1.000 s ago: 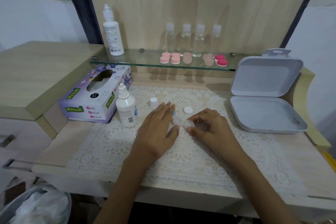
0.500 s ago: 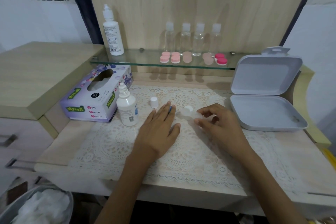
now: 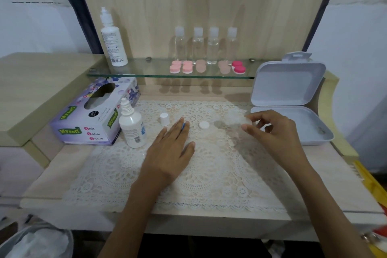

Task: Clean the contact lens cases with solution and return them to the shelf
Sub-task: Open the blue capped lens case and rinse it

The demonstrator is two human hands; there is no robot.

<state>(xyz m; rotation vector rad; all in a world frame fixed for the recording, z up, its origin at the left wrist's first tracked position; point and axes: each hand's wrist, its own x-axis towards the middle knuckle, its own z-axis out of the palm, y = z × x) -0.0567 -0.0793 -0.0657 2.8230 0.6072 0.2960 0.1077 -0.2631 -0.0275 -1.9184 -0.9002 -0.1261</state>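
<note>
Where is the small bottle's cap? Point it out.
Head view, left of centre: the cap stands on the lace mat, just right of the open bottle and beyond the left hand.

Right hand (image 3: 270, 132) is pinching a blurred translucent plastic lens case (image 3: 243, 120); left hand (image 3: 169, 148) is lying flat on white lace mat (image 3: 209, 176).

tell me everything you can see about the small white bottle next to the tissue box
The small white bottle looks plastic, with a threaded neck and bare nozzle, uncapped. A printed label with a blue mark wraps its body. It stands upright on the lace mat's left edge, close beside the tissue box; the left hand lies clear of it.
</note>
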